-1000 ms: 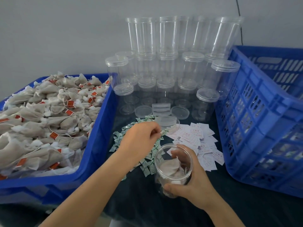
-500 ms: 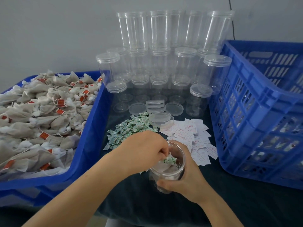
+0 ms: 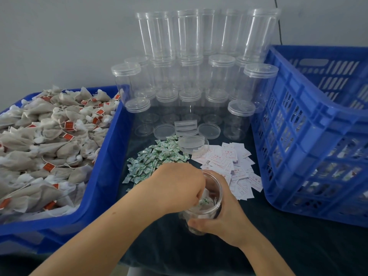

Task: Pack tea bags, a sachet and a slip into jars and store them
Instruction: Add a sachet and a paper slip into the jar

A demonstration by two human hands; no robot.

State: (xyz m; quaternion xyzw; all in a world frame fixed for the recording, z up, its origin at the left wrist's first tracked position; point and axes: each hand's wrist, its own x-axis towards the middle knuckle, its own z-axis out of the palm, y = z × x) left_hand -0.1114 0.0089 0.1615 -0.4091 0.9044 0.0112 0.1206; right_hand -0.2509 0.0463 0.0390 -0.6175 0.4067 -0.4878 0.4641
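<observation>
Right hand [image 3: 223, 222] wraps an open clear jar [image 3: 207, 204] standing on the dark desk [image 3: 278, 246]; left hand [image 3: 177, 188] has its fingertips curled into the jar mouth, pinching a green-and-white sachet [image 3: 203, 202] above pale tea bags in the jar. Left blue crate [image 3: 103, 176] is heaped with tea bags [image 3: 45, 140] bearing red tags; right blue crate [image 3: 310, 148] shows filled jars dimly through its slats. Behind lie loose sachets [image 3: 157, 158], white slips [image 3: 229, 166], spare lids [image 3: 209, 130] and stacked empty jars [image 3: 195, 62].

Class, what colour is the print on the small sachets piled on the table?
Green on white sachets, clearest in the head view.
</observation>
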